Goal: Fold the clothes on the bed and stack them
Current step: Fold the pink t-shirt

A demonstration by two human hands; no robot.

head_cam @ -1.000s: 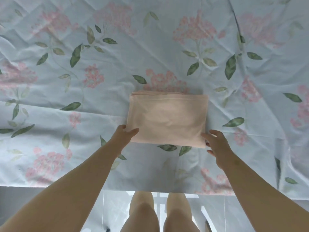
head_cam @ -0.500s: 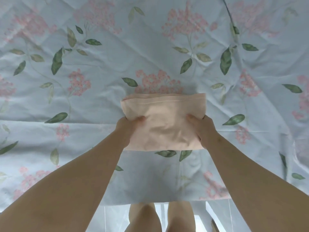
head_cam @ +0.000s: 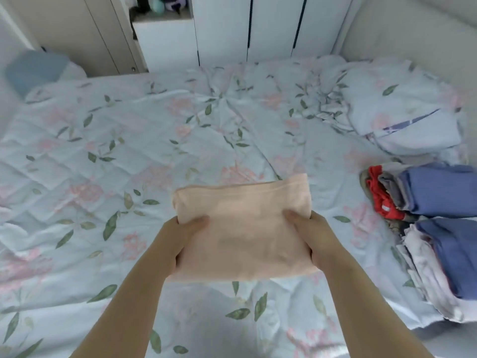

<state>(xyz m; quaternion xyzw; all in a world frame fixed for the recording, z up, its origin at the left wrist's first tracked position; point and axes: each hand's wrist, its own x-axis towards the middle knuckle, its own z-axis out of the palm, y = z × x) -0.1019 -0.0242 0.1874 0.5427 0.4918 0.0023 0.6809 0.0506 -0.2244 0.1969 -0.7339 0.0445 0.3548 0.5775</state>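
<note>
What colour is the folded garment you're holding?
The folded garment is plain pale peach, seen in the head view.

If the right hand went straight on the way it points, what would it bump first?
Probably nothing soon: the right hand, gripping the folded peach cloth, points across the pale-blue floral bedsheet; depth is unclear.

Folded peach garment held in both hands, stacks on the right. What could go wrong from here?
1. The left hand and right hand grip the peach garment only at its sides; the middle may sag and the fold open in transit.
2. The near stack looks uneven and lies close to the edge of the bed; one more piece could tip it.
</note>
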